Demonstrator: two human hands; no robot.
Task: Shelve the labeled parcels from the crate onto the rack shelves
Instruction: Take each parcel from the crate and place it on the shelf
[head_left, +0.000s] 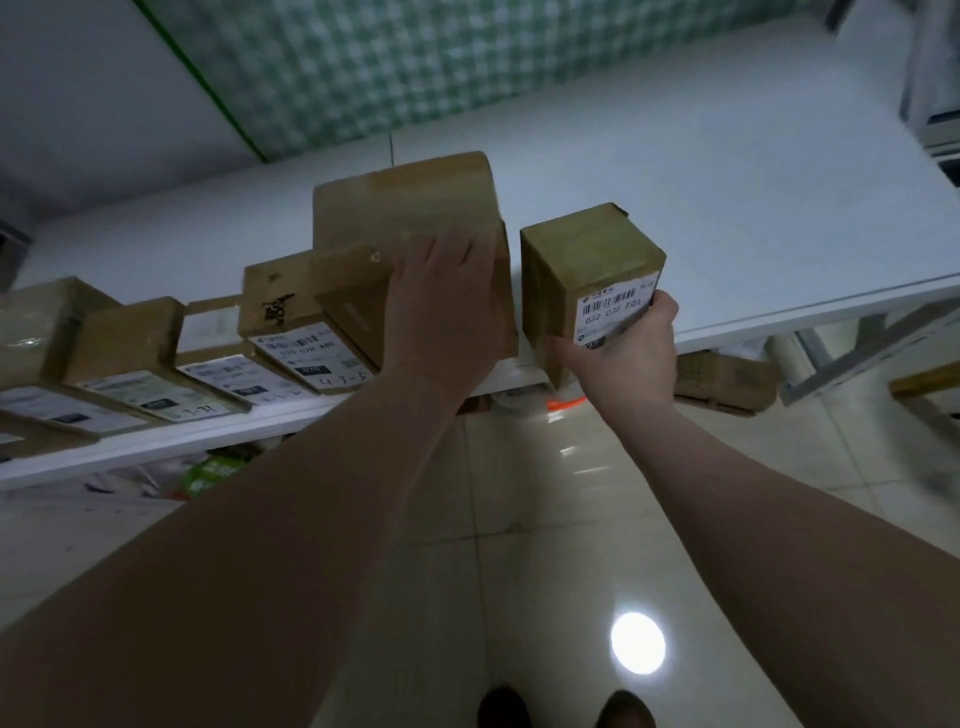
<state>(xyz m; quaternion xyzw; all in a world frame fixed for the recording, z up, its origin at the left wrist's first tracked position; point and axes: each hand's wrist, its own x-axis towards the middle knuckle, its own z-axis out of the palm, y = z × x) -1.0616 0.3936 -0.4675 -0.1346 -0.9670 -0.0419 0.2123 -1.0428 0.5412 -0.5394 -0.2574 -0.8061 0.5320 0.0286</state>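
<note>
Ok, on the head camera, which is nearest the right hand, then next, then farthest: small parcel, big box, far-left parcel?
1. small parcel: gripped by the right hand, on the right.
2. big box: just left of it, under the left hand.
3. far-left parcel: at the row's left end.

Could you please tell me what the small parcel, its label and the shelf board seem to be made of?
The small parcel: brown cardboard, matt, judging by folded flap edges. Its label: white paper with printed barcode. The shelf board: smooth white surface, painted metal or laminate; the look leaves that open.
</note>
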